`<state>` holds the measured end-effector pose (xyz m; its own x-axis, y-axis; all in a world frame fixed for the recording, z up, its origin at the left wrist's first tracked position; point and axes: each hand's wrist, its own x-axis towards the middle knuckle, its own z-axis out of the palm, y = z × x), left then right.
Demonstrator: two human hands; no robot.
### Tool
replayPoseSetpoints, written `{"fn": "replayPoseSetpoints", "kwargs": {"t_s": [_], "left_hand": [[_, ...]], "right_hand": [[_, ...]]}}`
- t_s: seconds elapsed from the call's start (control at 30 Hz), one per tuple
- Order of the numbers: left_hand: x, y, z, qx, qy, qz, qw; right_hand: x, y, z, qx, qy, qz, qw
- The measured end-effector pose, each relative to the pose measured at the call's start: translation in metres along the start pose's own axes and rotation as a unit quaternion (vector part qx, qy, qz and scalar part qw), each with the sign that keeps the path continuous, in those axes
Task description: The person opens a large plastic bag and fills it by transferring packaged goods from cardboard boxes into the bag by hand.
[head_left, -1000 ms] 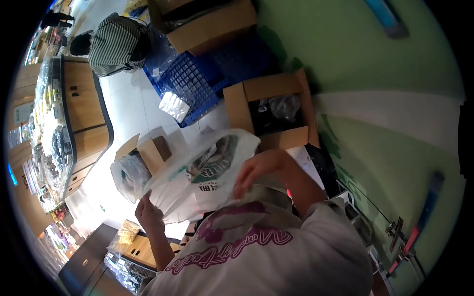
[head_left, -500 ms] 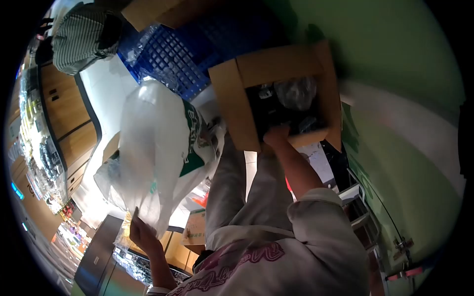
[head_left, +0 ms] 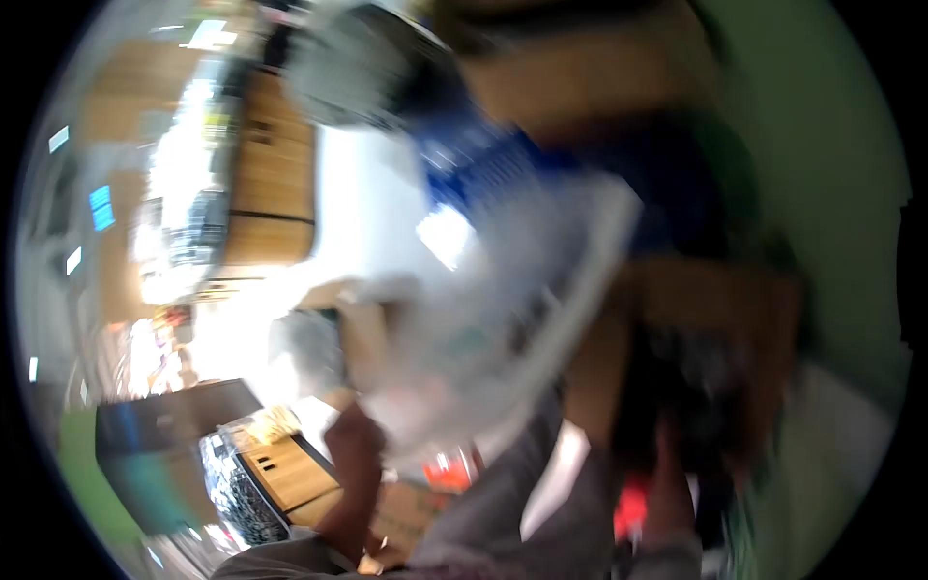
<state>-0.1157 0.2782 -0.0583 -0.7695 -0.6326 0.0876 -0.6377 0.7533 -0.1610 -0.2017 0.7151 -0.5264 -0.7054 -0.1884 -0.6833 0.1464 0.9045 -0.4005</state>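
White floor glares; left hand clenches plastic bag; right hand blurs at carton, grip I can't tell.

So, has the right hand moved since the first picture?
Yes: judged against the open cardboard box, the right hand has gone from near the plastic bag to the box's near side, though blurred.

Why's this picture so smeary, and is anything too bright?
In the head view, the plastic bag, left hand and right hand are smeared, probably from movement; in that head view, the floor glares nearly white, while the open cardboard box looks dark inside; also in the head view, black corners and curved edges suggest a very wide lens.
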Motion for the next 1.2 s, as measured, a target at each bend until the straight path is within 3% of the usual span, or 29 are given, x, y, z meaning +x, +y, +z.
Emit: {"fn": "replayPoseSetpoints", "kwargs": {"t_s": [0.03,0.07,0.1,0.13,0.17,0.2,0.37,0.5,0.6,0.67,0.73,0.8,0.83,0.9,0.93,1.0,1.03,1.1,1.13,1.17,1.2], "left_hand": [[0.004,0.017,0.000,-0.272,-0.057,-0.161,0.947],[0.008,0.033,0.002,-0.497,-0.023,-0.335,0.800],[0.012,0.051,0.000,-0.495,-0.056,-0.364,0.787],[0.009,0.045,0.019,-0.421,-0.088,-0.288,0.855],[0.016,0.057,0.014,-0.374,-0.115,-0.200,0.898],[0.012,0.056,0.035,-0.417,-0.099,-0.175,0.886],[-0.002,0.052,0.062,-0.362,-0.200,-0.192,0.890],[-0.015,0.045,0.080,-0.396,-0.184,-0.202,0.876],[-0.017,0.041,0.081,-0.320,-0.229,-0.212,0.894],[-0.005,0.044,0.063,-0.157,-0.302,-0.098,0.935],[0.004,0.048,0.047,-0.116,-0.325,-0.065,0.936],[0.007,0.043,0.054,0.005,-0.163,0.081,0.983],[0.012,0.043,0.061,0.001,-0.161,0.082,0.983],[0.025,0.049,0.087,-0.154,-0.072,0.140,0.975],[0.031,0.045,0.120,-0.160,-0.077,0.144,0.974],[0.017,0.043,0.186,-0.203,-0.187,0.128,0.953],[0.032,0.055,0.156,-0.179,-0.252,0.072,0.948],[0.046,0.060,0.137,-0.220,-0.227,0.020,0.948],[0.046,0.055,0.146,-0.268,-0.139,0.045,0.952],[0.056,0.059,0.137,-0.293,-0.192,0.007,0.937],[0.062,0.060,0.129,-0.310,-0.205,-0.011,0.928]], "right_hand": [[0.013,0.009,0.005,-0.012,-0.017,-0.017,1.000],[0.081,0.106,0.103,0.017,0.085,-0.065,0.994],[0.134,0.177,0.180,0.035,0.185,-0.116,0.975],[0.081,0.095,0.070,0.030,0.041,0.067,0.996],[0.065,0.045,0.030,0.052,0.014,0.117,0.992],[0.063,0.029,0.019,0.072,0.007,0.135,0.988],[0.063,-0.001,0.007,0.172,0.002,0.164,0.971],[0.061,-0.010,0.008,0.257,-0.004,0.169,0.951],[0.049,-0.014,0.008,0.324,-0.013,0.176,0.929],[0.041,-0.016,0.003,0.380,-0.018,0.178,0.908],[0.030,-0.018,-0.004,0.430,-0.026,0.183,0.884],[0.017,-0.025,-0.012,0.478,-0.032,0.189,0.857],[0.011,-0.028,-0.016,0.500,-0.035,0.192,0.844],[-0.003,-0.037,-0.025,0.541,-0.040,0.195,0.817],[-0.011,-0.040,-0.030,0.562,-0.041,0.196,0.802],[-0.033,-0.047,-0.043,0.597,-0.045,0.197,0.777],[-0.046,-0.049,-0.054,0.610,-0.044,0.194,0.767],[-0.080,-0.064,-0.083,0.622,-0.040,0.210,0.753],[-0.071,-0.031,-0.074,0.617,0.029,0.206,0.759],[-0.098,-0.059,-0.106,0.594,0.045,0.263,0.759],[-0.124,-0.092,-0.141,0.525,0.069,0.288,0.798]]}}
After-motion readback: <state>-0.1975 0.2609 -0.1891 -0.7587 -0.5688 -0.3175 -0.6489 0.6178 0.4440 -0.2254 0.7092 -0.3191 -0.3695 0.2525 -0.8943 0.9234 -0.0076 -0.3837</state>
